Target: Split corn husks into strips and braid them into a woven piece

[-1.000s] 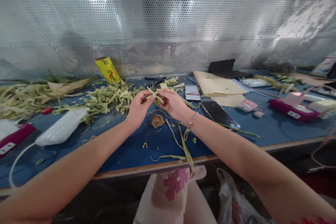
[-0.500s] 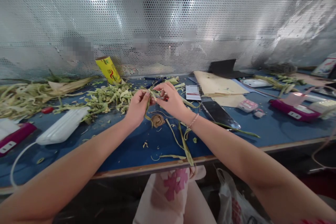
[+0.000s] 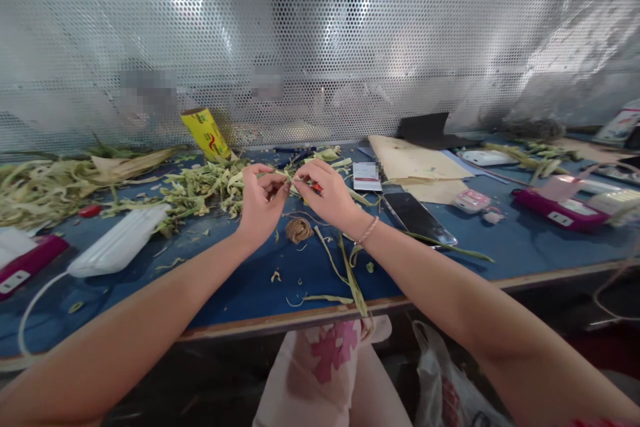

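My left hand and my right hand meet above the blue table, thumbs and fingers pinched close together. A thin pale-green leaf strip shows between the fingertips, partly covered by them. Inside my right hand's curled fingers is a small orange-red and dark thing, mostly hidden, its kind unclear. Just below the hands lies a coil of brown twine. Heaped leaf strips lie beyond my left hand, and longer loose strips reach the table's front edge.
A yellow tube leans near the perforated metal screen. White power strips lie left. Right are a phone, a card, brown paper and a magenta socket block. A plastic bag hangs below.
The leaf strip that hung below my left hand no longer shows there. My left fingers have shifted and spread slightly, while the orange-red thing in my right hand shows more.
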The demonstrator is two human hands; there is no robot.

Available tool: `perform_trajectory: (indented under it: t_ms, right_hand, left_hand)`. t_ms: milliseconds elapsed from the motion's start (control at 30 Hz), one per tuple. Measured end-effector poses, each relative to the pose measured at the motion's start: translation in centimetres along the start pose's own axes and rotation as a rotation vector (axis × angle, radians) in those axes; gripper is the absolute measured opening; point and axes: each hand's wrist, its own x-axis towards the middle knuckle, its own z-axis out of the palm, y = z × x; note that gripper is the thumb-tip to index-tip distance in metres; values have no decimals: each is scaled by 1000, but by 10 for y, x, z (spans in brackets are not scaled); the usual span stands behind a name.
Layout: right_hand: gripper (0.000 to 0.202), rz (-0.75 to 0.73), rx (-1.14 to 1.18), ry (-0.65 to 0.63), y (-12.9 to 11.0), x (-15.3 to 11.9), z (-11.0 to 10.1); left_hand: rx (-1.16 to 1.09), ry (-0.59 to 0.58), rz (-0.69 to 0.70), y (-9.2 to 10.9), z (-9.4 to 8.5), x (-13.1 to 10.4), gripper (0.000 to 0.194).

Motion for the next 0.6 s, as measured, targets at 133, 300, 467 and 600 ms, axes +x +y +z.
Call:
perform_trajectory:
  t_ms: [133, 300, 467, 600]
  right_hand:
    - [8, 20, 25, 15, 0, -1, 1]
    - [12, 40, 50, 38, -3, 0, 2]
    - [9, 87, 77, 26, -8, -1, 2]
    - [8, 174, 200, 14, -8, -2, 2]
  left_hand:
    - [211, -19, 104, 1, -2, 1, 18]
    - [390, -103, 153, 5, -4, 3, 12]
    - [258, -156, 86, -3, -4, 4, 15]
    - [111, -162, -8, -7, -2, 4, 14]
